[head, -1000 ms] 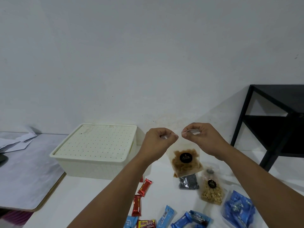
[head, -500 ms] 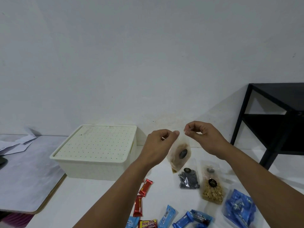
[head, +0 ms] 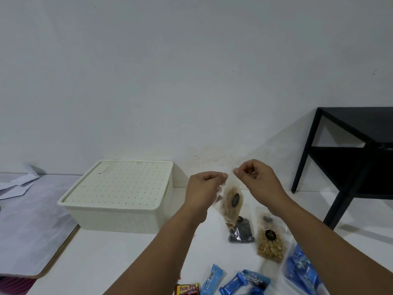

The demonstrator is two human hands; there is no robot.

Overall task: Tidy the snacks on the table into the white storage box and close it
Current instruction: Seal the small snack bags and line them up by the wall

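A: Start with the biggest thing — the cream-white perforated plastic storage box [head: 119, 194] sits on the white table [head: 110, 258], left of the hands, with its dotted lid [head: 119, 184] seated on top. So nothing is going in yet.

B: And the snacks?

A: Most lie on the table near the front edge: a clear bag of blue-wrapped bars [head: 302, 271] at the right, a clear pouch of golden nuts [head: 270, 243], a small clear pouch of dark pieces [head: 241, 232], loose blue wrappers [head: 214, 281], a red-and-yellow candy packet [head: 187, 289].

B: The hands?

A: Both raised above the table. The left hand [head: 204, 190] and the right hand [head: 255, 177] each pinch a top corner of a clear pouch of brown snack with a round black label [head: 230, 204], which hangs tilted between them, blurred.

B: So which step?

A: I judge it the pick-up of the first pouch — the box is unopened. The next move calls for freeing one hand to lift the lid, then lowering the pouch inside.
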